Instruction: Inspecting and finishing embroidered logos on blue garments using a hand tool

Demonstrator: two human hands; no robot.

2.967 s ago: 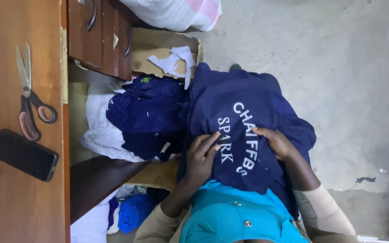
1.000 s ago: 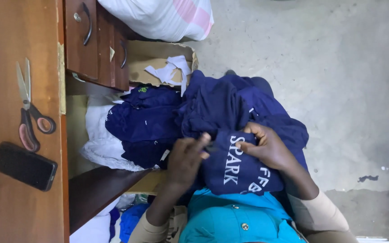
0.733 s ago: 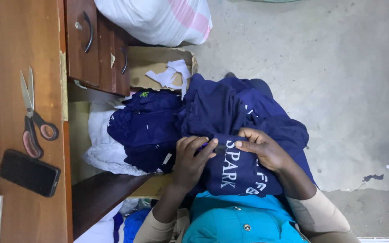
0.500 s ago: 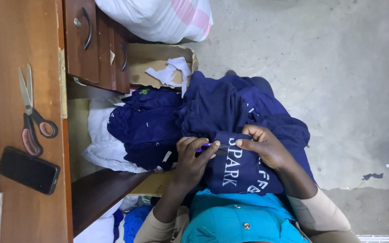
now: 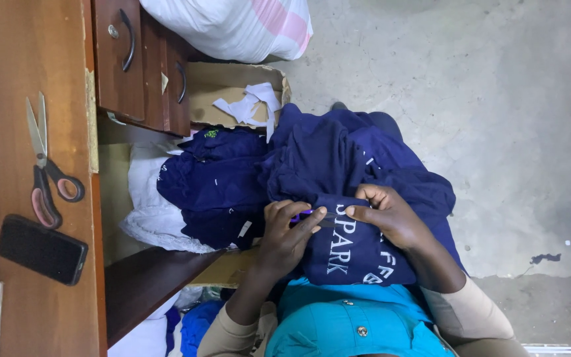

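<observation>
The navy garment point(image 5: 358, 192) lies bunched on the person's lap at the middle of the view, white lettering showing on the part nearest the body. Both hands meet at a fold of it: the left hand point(image 5: 289, 231) has its fingers curled nearly closed, pinching the cloth and what looks like a small purple thing between thumb and forefinger, too small to identify; the right hand point(image 5: 388, 215) is also nearly closed, thumb and forefinger pressed on the same edge. Judging by this, the work on that fold is under way and not finished, and the rest of the garment hangs loose toward 12 o'clock. At 9 o'clock from the hands sits a pile of navy clothes point(image 5: 216, 188) on white cloth point(image 5: 150, 211); one piece carries a small green tag, another a small white label. At 11 o'clock a cardboard box point(image 5: 229, 89) holds white scraps, with a white and pink sack point(image 5: 232, 26) beyond it. On the wooden desk point(image 5: 8, 132) at far 9 o'clock lie scissors point(image 5: 47, 168) and a black phone point(image 5: 41, 249).
</observation>
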